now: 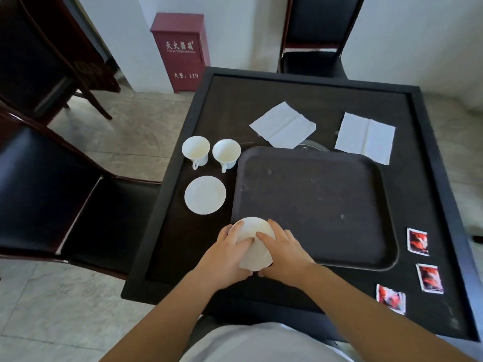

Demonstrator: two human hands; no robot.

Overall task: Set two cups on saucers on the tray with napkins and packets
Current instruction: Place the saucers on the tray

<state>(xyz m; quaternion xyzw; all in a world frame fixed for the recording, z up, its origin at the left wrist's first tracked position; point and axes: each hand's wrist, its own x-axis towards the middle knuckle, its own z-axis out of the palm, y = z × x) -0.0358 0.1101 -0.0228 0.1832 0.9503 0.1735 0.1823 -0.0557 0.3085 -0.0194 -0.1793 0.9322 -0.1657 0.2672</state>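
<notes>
My left hand (226, 258) and my right hand (283, 253) both grip one white saucer (254, 242) by its edges, just off the near left corner of the dark tray (313, 205). A second white saucer (205, 194) lies flat on the table left of the tray. Behind it stand two white cups (196, 150) (226, 152), upright, handles toward me. Two white napkins (283, 125) (366, 137) lie beyond the tray's far edge. Three red packets (418, 241) (430, 278) (391, 299) lie to the tray's right. Nothing sits on the tray.
The black square table (428, 105) has a raised rim all around. Dark chairs stand at the left (52, 194) and at the far side (313, 48). A red fire-extinguisher box (181, 50) stands on the floor by the wall.
</notes>
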